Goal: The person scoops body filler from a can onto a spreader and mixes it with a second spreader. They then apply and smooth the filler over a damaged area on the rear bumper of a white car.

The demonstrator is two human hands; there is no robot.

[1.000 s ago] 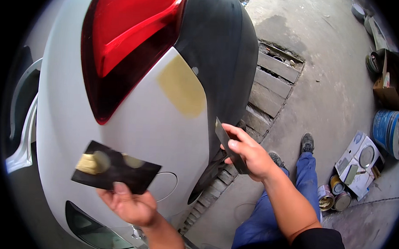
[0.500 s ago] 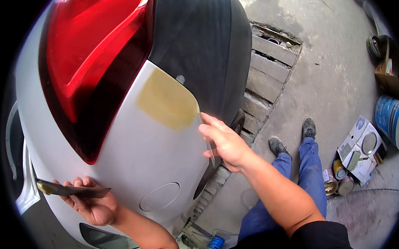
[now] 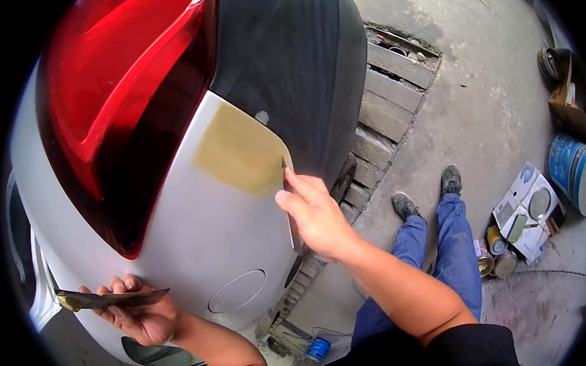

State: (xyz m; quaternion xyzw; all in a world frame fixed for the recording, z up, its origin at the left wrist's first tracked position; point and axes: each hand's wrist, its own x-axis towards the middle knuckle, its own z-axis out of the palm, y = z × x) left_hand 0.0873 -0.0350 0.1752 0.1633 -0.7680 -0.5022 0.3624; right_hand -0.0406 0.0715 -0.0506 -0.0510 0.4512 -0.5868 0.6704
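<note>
A silver car's rear panel [image 3: 204,225] fills the left half, with a smooth yellow-green patch of putty [image 3: 236,149] near its upper corner. My right hand [image 3: 321,216] is closed around a thin, flat putty spreader [image 3: 294,235], seen nearly edge-on at the patch's lower right border. Whether its edge touches the putty is hard to make out. Lower left, my left hand [image 3: 149,320] grips a dark flat putty plate [image 3: 124,298] from below. A lump of yellowish putty [image 3: 71,300] clings to that plate's far left end.
Bordering the panel are a red tail light [image 3: 116,67] and a black bumper section [image 3: 278,53]. A round fuel flap [image 3: 237,291] lies below the patch. Slatted covers [image 3: 389,96] line a floor channel. Opened tins [image 3: 496,242], flattened cardboard [image 3: 528,201] and a blue drum [image 3: 568,170] stand right.
My right hand and its spreader have shifted slightly left and down along the patch's edge. My left hand, still holding the plate, sits a little lower. The whole view has tilted slightly.
</note>
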